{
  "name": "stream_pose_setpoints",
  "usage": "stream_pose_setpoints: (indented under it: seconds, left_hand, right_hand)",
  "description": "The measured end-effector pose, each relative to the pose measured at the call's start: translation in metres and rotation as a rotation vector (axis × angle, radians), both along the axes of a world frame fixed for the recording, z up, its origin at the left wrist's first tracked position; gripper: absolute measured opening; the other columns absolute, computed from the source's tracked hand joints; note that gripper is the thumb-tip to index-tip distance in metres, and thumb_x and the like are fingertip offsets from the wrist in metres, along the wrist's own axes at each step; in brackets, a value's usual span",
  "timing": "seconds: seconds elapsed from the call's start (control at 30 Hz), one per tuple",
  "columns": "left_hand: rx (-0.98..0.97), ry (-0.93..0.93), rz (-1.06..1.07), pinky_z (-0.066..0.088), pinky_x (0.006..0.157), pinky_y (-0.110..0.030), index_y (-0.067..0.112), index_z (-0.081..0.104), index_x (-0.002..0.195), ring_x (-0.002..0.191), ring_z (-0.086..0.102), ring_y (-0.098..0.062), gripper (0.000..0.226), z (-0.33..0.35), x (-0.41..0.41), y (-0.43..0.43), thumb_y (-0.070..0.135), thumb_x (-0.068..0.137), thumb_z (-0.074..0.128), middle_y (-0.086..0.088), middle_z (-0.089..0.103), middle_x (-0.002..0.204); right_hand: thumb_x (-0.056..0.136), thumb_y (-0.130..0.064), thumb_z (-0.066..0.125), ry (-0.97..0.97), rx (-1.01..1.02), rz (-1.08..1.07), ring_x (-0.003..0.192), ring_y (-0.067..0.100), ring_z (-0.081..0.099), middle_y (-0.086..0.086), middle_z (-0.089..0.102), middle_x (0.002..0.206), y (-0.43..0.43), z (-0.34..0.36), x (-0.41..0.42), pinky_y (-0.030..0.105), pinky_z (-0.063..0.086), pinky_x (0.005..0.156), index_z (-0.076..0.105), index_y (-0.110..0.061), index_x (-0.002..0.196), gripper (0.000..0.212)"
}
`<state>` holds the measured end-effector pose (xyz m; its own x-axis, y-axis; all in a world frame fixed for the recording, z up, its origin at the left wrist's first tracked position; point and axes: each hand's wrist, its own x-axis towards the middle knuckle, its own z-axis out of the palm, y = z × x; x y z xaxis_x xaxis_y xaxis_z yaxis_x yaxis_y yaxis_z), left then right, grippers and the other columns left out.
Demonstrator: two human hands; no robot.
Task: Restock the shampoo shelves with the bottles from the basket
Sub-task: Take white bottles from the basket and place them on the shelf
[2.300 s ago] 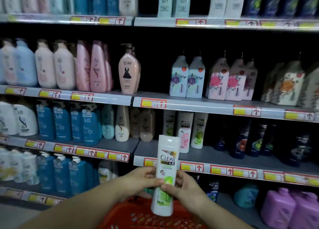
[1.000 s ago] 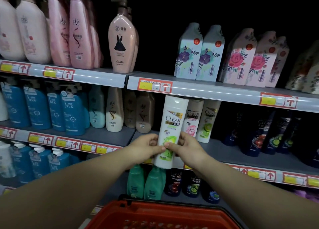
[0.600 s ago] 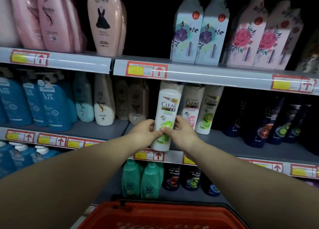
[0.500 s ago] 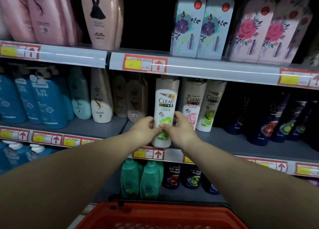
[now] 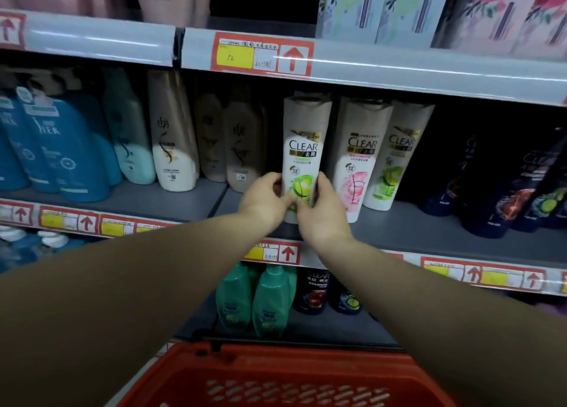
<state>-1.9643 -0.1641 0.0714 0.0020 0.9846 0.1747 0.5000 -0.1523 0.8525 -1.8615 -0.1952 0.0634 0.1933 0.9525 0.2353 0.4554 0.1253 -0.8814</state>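
Note:
A white CLEAR shampoo bottle with a green label [image 5: 303, 152] stands upright at the front of the middle shelf [image 5: 429, 235]. My left hand [image 5: 264, 202] grips its lower left side and my right hand [image 5: 322, 213] grips its lower right side. Its base is hidden behind my fingers, so I cannot tell whether it rests on the shelf. To its right stand a pink-label CLEAR bottle [image 5: 357, 161] and a second green-label CLEAR bottle [image 5: 394, 158]. The red basket [image 5: 276, 376] sits low at the bottom of the view; its contents are hidden.
Beige bottles [image 5: 242, 143] and blue pump bottles [image 5: 61, 149] fill the shelf to the left. Dark CLEAR bottles [image 5: 506, 186] stand to the right. The upper shelf edge [image 5: 399, 69] hangs close above the bottle's cap. Green bottles [image 5: 270, 302] stand on the shelf below.
Both hands have carried the green-label bottle up from above the basket and forward onto the middle shelf, left of the pink-label bottle. The view has moved closer to the shelves.

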Motion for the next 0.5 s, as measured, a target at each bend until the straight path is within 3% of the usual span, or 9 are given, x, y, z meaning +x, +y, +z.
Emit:
stream_pose_setpoints:
  seconds: [0.17,0.3,0.43,0.5]
  left_hand:
    - [-0.111,0.023,-0.023,0.055,0.085,-0.034,0.023,0.07,0.106,0.093,0.067,-0.019,0.019,-0.012,0.003,-0.018,0.023,0.09,0.059,0.004,0.073,0.103]
    - [-0.172,0.031,-0.014,0.055,0.088,-0.038,0.019,0.071,0.105,0.093,0.067,-0.024,0.021,-0.002,0.005,-0.02,0.022,0.091,0.056,-0.001,0.073,0.102]
    - [-0.213,0.064,-0.01,0.054,0.088,-0.038,0.018,0.07,0.107,0.094,0.066,-0.028,0.023,0.003,0.012,-0.017,0.021,0.093,0.052,-0.006,0.071,0.104]
    - [-0.209,0.082,-0.02,0.053,0.087,-0.035,0.017,0.07,0.108,0.096,0.065,-0.027,0.024,0.002,0.016,-0.014,0.023,0.094,0.052,-0.006,0.071,0.105]
  right_hand:
    - [0.087,0.001,0.041,-0.045,-0.109,0.035,0.116,0.023,0.057,0.002,0.059,0.13,-0.026,-0.005,-0.006,0.027,0.046,0.092,0.041,-0.021,0.142,0.06]
    - [0.084,-0.005,0.041,-0.053,-0.253,0.059,0.119,0.026,0.056,0.006,0.058,0.134,-0.024,0.008,-0.006,0.027,0.044,0.088,0.033,-0.016,0.149,0.066]
    - [0.067,-0.022,0.037,0.003,-0.322,0.048,0.126,0.03,0.053,0.009,0.054,0.141,-0.016,0.018,-0.005,0.043,0.045,0.107,0.028,-0.016,0.152,0.086]
    - [0.075,-0.021,0.037,0.009,-0.34,0.051,0.131,0.03,0.048,0.006,0.049,0.146,-0.011,0.017,-0.002,0.045,0.041,0.11,0.02,-0.017,0.156,0.083]
